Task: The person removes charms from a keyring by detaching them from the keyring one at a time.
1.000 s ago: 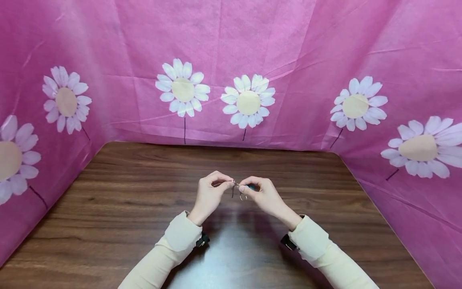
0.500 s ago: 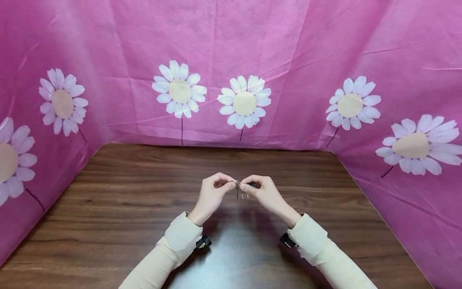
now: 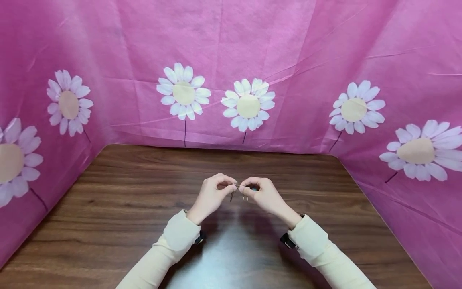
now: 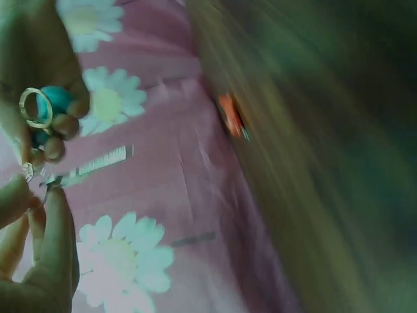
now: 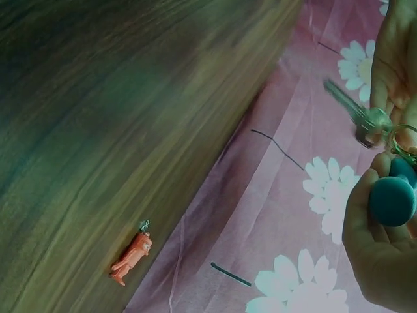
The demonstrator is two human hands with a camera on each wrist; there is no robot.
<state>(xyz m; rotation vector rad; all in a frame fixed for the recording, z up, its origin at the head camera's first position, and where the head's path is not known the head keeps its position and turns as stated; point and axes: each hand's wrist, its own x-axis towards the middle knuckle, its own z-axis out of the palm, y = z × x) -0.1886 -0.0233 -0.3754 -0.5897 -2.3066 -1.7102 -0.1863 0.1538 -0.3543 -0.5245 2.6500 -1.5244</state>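
Observation:
Fingertip to fingertip, my left hand (image 3: 213, 196) and right hand (image 3: 267, 196) meet above the wooden table. The left thumb and fingers pinch a small metal key ring (image 5: 405, 140), from which a silver key (image 5: 352, 107) hangs. My right hand's fingers curl round a teal, round-ended keychain charm (image 5: 393, 201) and pinch its metal fitting right beside the key. A larger gold ring (image 4: 34, 108) dangles below the right fingers, in front of the teal charm in the left wrist view. Fingertips partly hide where the metal parts join.
An orange figure charm (image 5: 132, 256) with a small metal clasp lies on the table (image 3: 144, 180), seen only in the wrist views. A pink cloth (image 3: 216, 40) with white daisies stands round the table's back and sides.
Both hands stay in nearly the same place, fingertips still pinching. The hanging key has swung from upright to leaning left, and a little teal shows again behind the right fingers.

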